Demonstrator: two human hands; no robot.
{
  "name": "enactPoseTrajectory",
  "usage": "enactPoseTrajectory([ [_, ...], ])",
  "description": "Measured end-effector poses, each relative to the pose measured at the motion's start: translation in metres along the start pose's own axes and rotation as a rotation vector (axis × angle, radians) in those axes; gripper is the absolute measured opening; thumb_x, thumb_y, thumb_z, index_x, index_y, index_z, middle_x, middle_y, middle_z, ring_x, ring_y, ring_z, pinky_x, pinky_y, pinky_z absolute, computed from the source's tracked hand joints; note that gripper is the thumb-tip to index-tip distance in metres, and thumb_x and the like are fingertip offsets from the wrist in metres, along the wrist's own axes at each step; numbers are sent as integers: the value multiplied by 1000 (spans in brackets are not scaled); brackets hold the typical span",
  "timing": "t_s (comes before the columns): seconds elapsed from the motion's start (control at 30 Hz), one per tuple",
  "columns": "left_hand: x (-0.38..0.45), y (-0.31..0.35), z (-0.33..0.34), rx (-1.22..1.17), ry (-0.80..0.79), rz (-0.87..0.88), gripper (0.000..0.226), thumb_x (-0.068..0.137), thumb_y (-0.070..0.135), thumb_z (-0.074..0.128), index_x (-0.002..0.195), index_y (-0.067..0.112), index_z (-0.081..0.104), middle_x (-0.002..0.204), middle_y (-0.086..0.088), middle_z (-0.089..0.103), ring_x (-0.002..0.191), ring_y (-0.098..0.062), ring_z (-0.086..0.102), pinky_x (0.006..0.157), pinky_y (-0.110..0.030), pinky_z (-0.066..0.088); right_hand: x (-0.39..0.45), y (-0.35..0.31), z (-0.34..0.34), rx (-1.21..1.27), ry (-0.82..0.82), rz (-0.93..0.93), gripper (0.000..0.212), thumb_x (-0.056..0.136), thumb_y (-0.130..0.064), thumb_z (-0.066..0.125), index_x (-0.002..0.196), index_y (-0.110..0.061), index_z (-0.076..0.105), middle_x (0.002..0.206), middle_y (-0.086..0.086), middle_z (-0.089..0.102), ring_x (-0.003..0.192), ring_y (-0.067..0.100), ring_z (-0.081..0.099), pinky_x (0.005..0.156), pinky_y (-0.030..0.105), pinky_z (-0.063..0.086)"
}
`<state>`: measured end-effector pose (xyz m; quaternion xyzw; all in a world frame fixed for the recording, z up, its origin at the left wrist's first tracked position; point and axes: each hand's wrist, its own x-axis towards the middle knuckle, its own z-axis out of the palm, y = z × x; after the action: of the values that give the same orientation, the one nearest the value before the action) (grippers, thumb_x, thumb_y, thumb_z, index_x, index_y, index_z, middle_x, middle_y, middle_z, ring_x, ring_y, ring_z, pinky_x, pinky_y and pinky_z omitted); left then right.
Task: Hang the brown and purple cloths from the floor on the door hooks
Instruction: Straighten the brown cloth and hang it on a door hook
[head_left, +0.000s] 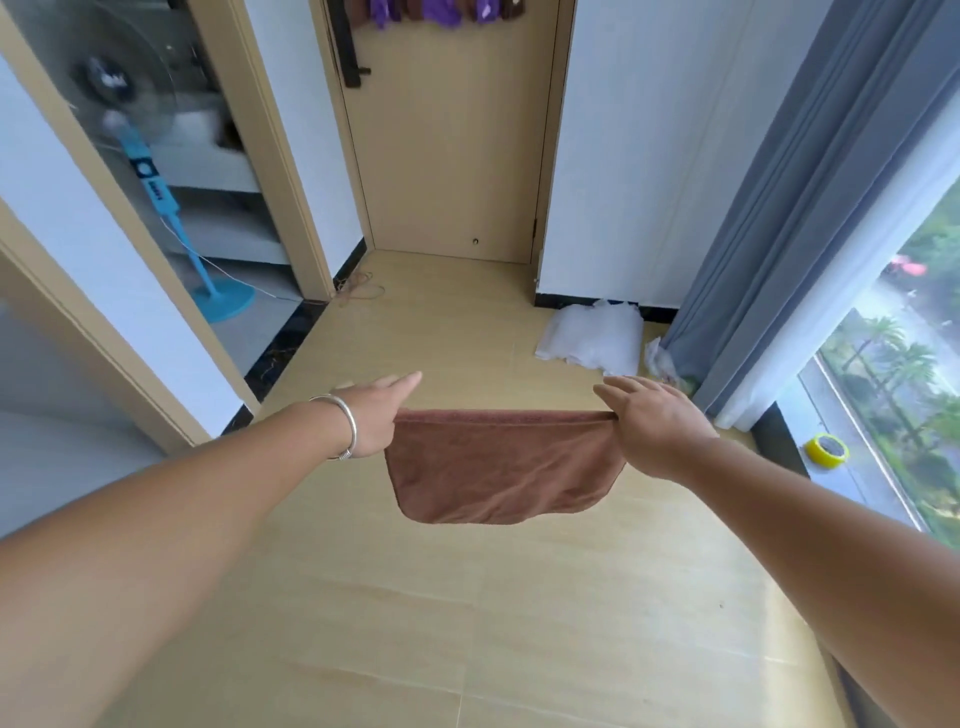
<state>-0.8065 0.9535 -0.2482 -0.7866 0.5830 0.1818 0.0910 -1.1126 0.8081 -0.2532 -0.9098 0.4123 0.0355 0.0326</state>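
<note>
a floor of smooth, glossy beige tiles runs to a plain tan wooden door at the far end. heavy grey curtains hang in long folds on the right. a soft brown cloth with a fuzzy nap and rounded lower corners is held stretched in the air above the floor, well short of the door. the left hand, a silver bangle on its wrist, pinches the cloth's top left corner, forefinger straight. the right hand pinches the top right corner, other fingers spread. purple and brown cloths hang at the door's top edge.
</note>
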Motion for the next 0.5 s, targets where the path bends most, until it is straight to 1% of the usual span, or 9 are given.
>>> enactPoseTrajectory([
  [0.03, -7, 5, -22, 4, 54, -6, 78, 89, 3, 31, 154, 32, -1, 162, 9, 8, 144, -22, 25, 113, -37, 25, 0, 2, -20, -7, 28, 2, 56, 93, -13, 29, 148, -25, 34, 156, -6, 30, 144, 15, 21, 117, 37, 18],
  [0.1, -21, 16, -63, -1, 159, -20, 79, 88, 1, 31, 155, 29, 1, 162, 9, 7, 145, -20, 22, 116, -40, 22, -3, 6, -59, -19, 78, 18, 57, 93, -12, 29, 149, -24, 32, 156, -6, 29, 144, 14, 21, 118, 36, 17],
  [0.17, -34, 25, -100, -12, 225, -38, 79, 88, 1, 32, 155, 27, 0, 162, 8, 7, 146, -20, 19, 117, -42, 20, -7, 9, -96, -32, 129, 35, 59, 92, -12, 28, 149, -24, 30, 156, -6, 29, 145, 13, 21, 118, 36, 17],
  [0.23, -45, 33, -133, -25, 259, -53, 80, 87, 1, 32, 155, 28, -2, 162, 8, 6, 147, -21, 17, 117, -45, 20, -9, 12, -130, -40, 179, 41, 60, 91, -11, 29, 149, -23, 31, 156, -6, 30, 144, 14, 23, 118, 36, 19],
  [0.4, -75, 47, -207, -27, 353, -73, 81, 86, 0, 31, 154, 30, -2, 161, 10, 8, 144, -23, 24, 109, -43, 33, -22, 16, -205, -25, 290, 44, 63, 87, -8, 30, 148, -22, 32, 155, -5, 32, 140, 18, 31, 115, 33, 23],
  [0.5, -93, 55, -248, -31, 420, -82, 84, 83, 1, 31, 153, 32, -3, 162, 11, 7, 141, -24, 30, 101, -40, 40, -32, 19, -250, -50, 377, 35, 55, 84, -4, 31, 135, -18, 45, 143, -2, 46, 131, 21, 41, 109, 33, 30],
])
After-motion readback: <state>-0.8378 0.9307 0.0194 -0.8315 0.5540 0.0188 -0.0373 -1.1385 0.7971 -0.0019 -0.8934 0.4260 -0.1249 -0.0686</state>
